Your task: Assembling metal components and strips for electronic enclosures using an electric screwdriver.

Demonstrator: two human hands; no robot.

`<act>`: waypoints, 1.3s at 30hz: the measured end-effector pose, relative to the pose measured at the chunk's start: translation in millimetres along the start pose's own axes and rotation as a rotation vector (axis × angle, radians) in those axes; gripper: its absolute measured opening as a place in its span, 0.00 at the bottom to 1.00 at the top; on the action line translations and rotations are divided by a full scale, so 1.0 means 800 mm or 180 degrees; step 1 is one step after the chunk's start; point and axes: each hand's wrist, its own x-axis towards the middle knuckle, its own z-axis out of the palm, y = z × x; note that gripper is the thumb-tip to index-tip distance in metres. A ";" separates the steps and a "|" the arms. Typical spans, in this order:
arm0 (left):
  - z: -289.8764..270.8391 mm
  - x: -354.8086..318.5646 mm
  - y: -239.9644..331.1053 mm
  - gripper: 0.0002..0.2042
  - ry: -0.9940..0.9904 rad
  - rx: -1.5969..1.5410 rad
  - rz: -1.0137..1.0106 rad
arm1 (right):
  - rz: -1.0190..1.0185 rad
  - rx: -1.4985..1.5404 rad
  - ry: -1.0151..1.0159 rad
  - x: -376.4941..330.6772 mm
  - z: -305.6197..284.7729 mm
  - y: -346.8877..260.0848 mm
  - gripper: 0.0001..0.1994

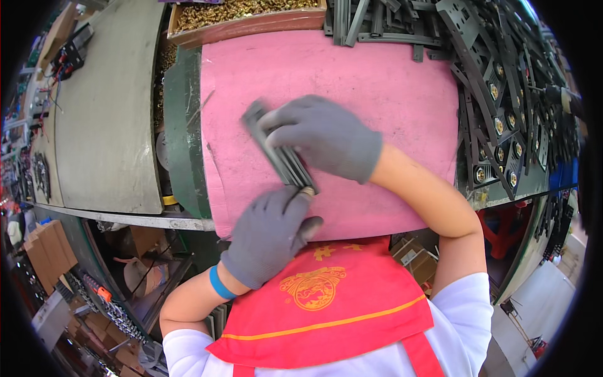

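Pink padding (377, 94) covers the middle of a workbench, with a dark green strip of the bench's edge (182, 132) showing at nine o'clock of it and a grey board (107, 113) lying further out that way. At twelve o'clock sits a shallow cardboard tray of small brass-coloured parts (245, 16); from one to three o'clock lie heaps of dark metal brackets (502, 107), some with round brass-coloured inserts.

Near the centre of the pad lies a narrow dark metal strip (279, 154), slanting from ten o'clock down to five o'clock. The right hand (326, 138), in a grey knit glove, lies over its upper part with fingers spread and pressed down, pinning it against the pad rather than wrapping round it. The left hand (270, 235), gloved the same way, meets the strip's lower end, its fingers curled about that tip, where a small brass-coloured piece (307, 190) shows; whether it is pinched between fingertips or already seated in the strip I cannot tell.

Judging from the layout, the work looks to be mid-course: one strip is in hand, a full tray of small parts waits at twelve o'clock, and many brackets at three o'clock already carry inserts. How many pieces remain unfitted cannot be made out.

A red apron (326, 314) shows at six o'clock.
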 end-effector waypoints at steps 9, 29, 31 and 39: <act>-0.008 0.008 -0.010 0.19 0.0611 -0.0557 -0.0231 | 0.1172 -0.0131 0.1647 0.011 -0.025 0.035 0.19; -0.024 0.018 -0.051 0.29 0.0298 0.1416 -0.0147 | 0.2834 -0.0136 -0.0100 -0.122 -0.129 -0.025 0.36; -0.027 0.034 -0.028 0.28 0.0298 0.1105 -0.0021 | 0.2681 -0.0323 0.0196 -0.145 -0.134 -0.031 0.29; 0.023 0.131 0.027 0.20 0.0547 0.0549 0.0707 | 0.2082 -0.1631 0.0405 -0.172 -0.117 -0.027 0.14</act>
